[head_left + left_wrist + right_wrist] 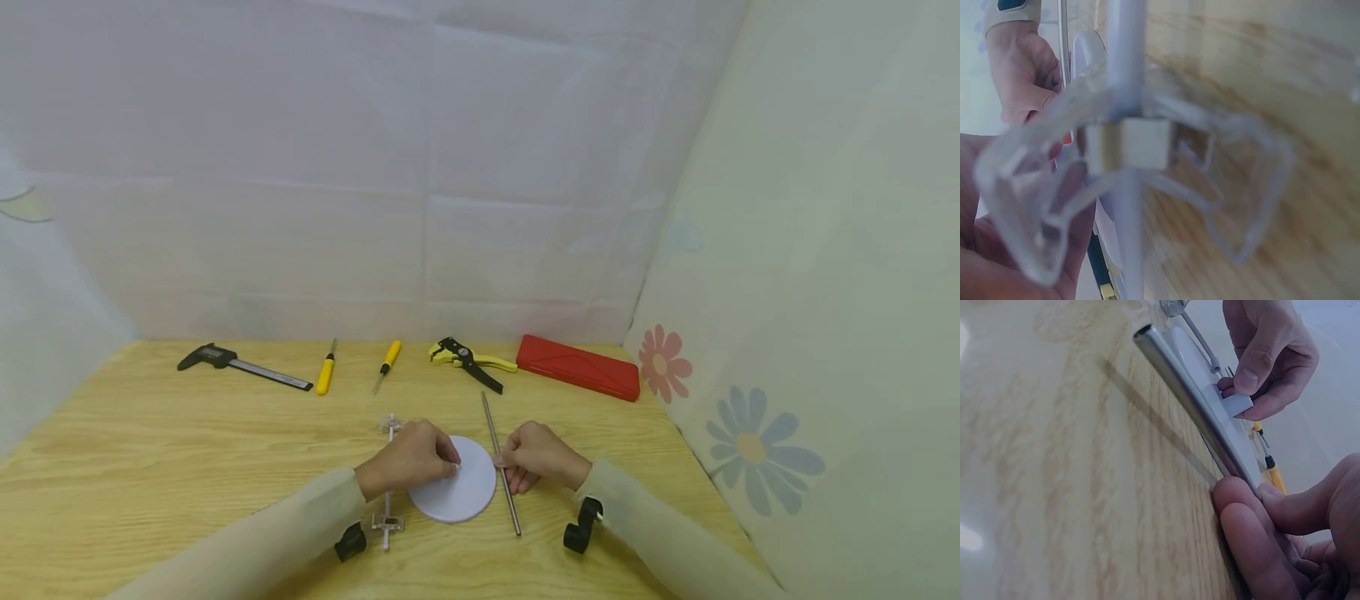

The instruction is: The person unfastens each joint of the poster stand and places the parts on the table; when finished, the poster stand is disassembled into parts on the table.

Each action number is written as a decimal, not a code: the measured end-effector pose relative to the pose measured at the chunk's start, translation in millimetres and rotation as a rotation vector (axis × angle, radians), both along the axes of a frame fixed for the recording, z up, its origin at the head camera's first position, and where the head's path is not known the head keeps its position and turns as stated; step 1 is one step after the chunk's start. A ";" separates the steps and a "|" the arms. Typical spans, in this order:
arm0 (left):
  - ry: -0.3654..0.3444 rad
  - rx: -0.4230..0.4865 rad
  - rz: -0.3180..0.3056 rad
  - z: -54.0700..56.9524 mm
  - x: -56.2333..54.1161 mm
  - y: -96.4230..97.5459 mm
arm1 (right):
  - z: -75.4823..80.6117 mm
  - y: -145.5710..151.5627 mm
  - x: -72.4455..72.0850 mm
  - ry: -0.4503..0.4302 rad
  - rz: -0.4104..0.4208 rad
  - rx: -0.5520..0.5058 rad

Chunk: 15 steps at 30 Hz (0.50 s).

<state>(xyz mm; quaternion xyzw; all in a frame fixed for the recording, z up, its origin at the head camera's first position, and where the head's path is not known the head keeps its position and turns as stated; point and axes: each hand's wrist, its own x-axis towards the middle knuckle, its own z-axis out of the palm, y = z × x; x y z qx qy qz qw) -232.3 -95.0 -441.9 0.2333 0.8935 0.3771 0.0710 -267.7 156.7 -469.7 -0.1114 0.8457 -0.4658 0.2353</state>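
A white round disc (pixel 465 500) lies on the table between the hands. My left hand (pixel 416 457) reaches over it and pinches a short white stub (pixel 1239 405) that stands up from its face. With thumb and fingers, my right hand (pixel 543 457) holds a thin metal tube (pixel 492 429) just right of the disc; in the right wrist view its hollow end is raised above the table. Beneath the left forearm, a white rod (pixel 387 502) carries clear plastic clips (pixel 388 523). One of these blocks much of the left wrist view.
Along the back of the wooden table (pixel 225 450) lie a caliper (pixel 247 367), two yellow screwdrivers (pixel 325 375), yellow-black wire strippers (pixel 467 360) and a red case (pixel 577 367). A pale sheet hangs behind, and a flowered sheet borders the right side.
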 end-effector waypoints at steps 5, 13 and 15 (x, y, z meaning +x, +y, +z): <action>-0.001 -0.002 0.007 0.4 -1.2 0.4 | 1.8 -1.2 0.1 -0.007 -0.002 -0.001; -0.013 0.014 0.012 -0.1 -0.5 0.5 | 0.3 -0.7 0.2 -0.007 -0.001 -0.006; -0.014 0.019 0.012 -0.5 -0.2 0.6 | 0.4 0.2 1.0 -0.002 -0.002 -0.003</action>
